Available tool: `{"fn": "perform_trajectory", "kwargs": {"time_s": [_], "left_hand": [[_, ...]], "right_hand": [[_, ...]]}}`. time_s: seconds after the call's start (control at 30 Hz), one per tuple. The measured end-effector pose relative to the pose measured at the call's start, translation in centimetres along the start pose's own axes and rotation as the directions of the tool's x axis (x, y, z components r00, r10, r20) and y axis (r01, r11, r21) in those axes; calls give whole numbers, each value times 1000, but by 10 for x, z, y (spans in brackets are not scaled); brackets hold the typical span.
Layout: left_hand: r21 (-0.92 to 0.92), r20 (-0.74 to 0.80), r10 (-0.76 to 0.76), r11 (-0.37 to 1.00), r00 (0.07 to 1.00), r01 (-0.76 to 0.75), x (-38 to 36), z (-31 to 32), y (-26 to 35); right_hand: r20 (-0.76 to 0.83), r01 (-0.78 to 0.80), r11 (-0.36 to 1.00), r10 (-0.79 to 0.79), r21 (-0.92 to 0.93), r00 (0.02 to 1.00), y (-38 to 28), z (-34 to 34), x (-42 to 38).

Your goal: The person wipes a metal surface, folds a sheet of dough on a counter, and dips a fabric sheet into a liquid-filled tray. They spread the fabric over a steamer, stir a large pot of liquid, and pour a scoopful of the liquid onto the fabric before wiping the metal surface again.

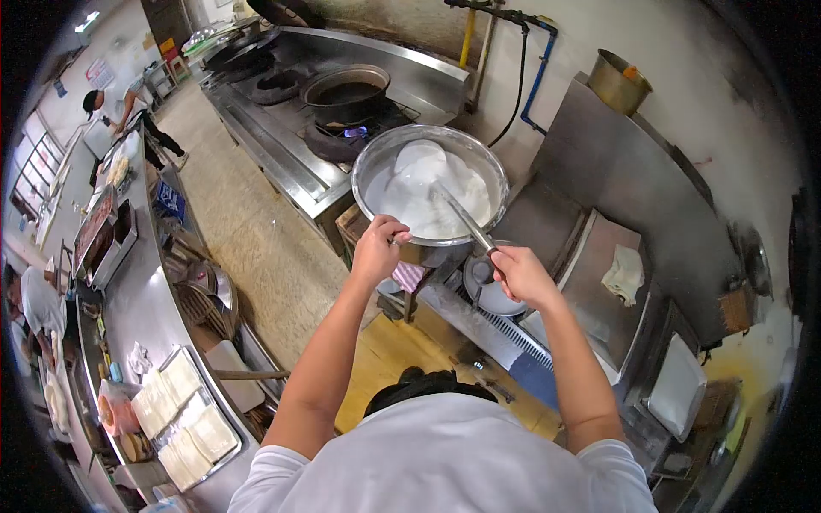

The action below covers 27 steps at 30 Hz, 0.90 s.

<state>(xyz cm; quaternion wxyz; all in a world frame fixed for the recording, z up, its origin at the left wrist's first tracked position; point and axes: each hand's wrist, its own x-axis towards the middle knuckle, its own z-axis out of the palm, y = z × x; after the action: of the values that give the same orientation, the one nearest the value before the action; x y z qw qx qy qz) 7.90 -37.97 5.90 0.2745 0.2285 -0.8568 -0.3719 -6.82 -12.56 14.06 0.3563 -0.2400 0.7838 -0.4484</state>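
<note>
A large steel bowl (363, 209) holds a white, powdery or creamy mass (419, 192), heaped higher toward the back. My left hand (379, 250) is closed at the near-left rim of the bowl, fingers curled over its edge. Wrapped in my right hand (519, 274) is the dark handle of a long metal utensil (462, 214), slanting down over the near-right rim. The utensil's head is sunk in the white mass, so its shape is hidden.
Left of the bowl, a dark wok (346, 94) sits on the stove, a blue flame under it. A counter (158, 299) on the left carries a tray of pale dough sheets (192, 419). A folded cloth (624, 275) lies at right. Another person (111, 103) stands far left.
</note>
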Motion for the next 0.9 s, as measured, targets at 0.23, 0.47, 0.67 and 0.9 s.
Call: {"fn": "perform_trajectory", "kwargs": {"time_s": [0.23, 0.47, 0.67, 0.9], "left_hand": [[-68, -11, 27, 997, 1000, -27, 1, 2, -6], [-115, -41, 49, 992, 998, -54, 0, 5, -11], [-65, -36, 50, 997, 998, -52, -1, 8, -14], [20, -109, 52, 999, 993, -50, -6, 18, -8]], "right_hand": [[-204, 145, 935, -218, -324, 954, 18, 25, -27], [-369, 72, 724, -431, -686, 823, 35, 52, -33], [-323, 24, 612, -450, -791, 833, -1, 45, -30], [-277, 183, 680, -509, -710, 815, -24, 31, -24]]}}
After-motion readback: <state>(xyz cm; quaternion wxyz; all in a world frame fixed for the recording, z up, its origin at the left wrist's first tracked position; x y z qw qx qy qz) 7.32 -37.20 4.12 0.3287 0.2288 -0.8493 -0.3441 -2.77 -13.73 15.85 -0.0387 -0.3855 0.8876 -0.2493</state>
